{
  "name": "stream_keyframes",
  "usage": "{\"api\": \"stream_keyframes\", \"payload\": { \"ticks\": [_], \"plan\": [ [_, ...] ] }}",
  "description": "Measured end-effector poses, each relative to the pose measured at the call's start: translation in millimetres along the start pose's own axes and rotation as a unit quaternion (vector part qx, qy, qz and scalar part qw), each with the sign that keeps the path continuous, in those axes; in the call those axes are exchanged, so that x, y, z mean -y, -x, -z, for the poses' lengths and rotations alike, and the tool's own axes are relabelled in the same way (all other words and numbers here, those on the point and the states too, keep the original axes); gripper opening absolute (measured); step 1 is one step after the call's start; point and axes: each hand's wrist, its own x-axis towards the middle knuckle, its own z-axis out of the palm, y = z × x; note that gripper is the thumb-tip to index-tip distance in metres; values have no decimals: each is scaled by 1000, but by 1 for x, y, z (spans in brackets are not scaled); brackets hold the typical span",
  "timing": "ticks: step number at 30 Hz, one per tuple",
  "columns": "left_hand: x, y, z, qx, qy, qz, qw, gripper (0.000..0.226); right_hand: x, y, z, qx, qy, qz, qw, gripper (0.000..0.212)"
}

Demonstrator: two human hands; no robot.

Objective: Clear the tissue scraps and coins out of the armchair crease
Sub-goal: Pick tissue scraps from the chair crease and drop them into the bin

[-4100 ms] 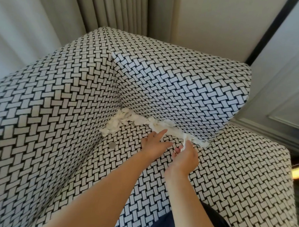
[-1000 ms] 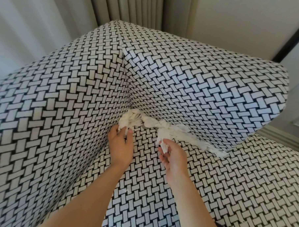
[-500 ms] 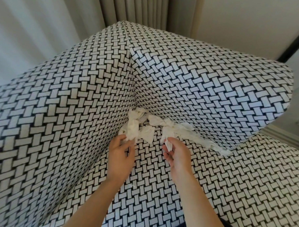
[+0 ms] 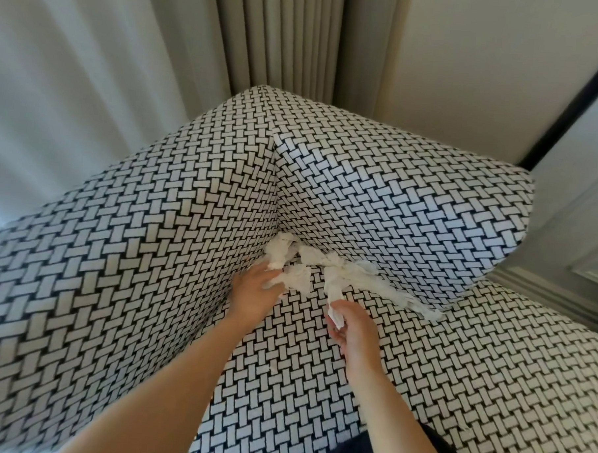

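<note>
Tissue scraps (image 4: 326,268) lie bunched in the armchair crease (image 4: 449,310). They are thickest in the corner where the two upright panels meet the seat (image 4: 301,380) and thin to a ragged line toward the right. The left hand (image 4: 253,293) has its fingers curled over the clump in that corner, gripping it. The right hand (image 4: 351,326) pinches a twisted strand that leads up into the heap.

No coins show; they may sit under the paper or deeper in the gap. To do this well, I judge, draw the paper out slowly and low along the seat, since thin tissue tears and leaves bits behind. Gather it into one pile, then run fingertips down the gap for coins. A small white fleck (image 4: 269,366) lies on the seat nearer the person.

The woven black-and-white cover shows no label or writing, nor do the curtain (image 4: 292,37) and wall (image 4: 469,62) behind.
</note>
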Motion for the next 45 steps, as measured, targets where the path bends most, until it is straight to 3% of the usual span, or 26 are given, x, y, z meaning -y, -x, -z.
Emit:
{"api": "stream_keyframes", "payload": {
  "ticks": [8, 13, 20, 34, 38, 45],
  "plan": [
    [-27, 45, 3, -53, 47, -18, 997, 17, -2, 36, 19, 3, 45, 31, 999, 9],
    [-51, 78, -1, -72, 98, -4, 993, 17, 8, 62, 32, -14, 65, 79, 995, 16],
    [-84, 105, -13, -88, 136, 15, 987, 25, 30, 103, 74, -56, 63, 137, 987, 10],
    [-178, 162, -81, 17, 205, -53, 977, 21, 52, 138, 163, -64, 87, 171, 979, 6],
    [-202, 185, -118, 90, 249, -62, 962, 22, 55, 148, 201, -102, 41, 152, 982, 18],
    [-221, 230, -183, 281, 315, -10, 906, 42, 34, 172, 266, -148, -13, 146, 978, 20]
  ]
}}
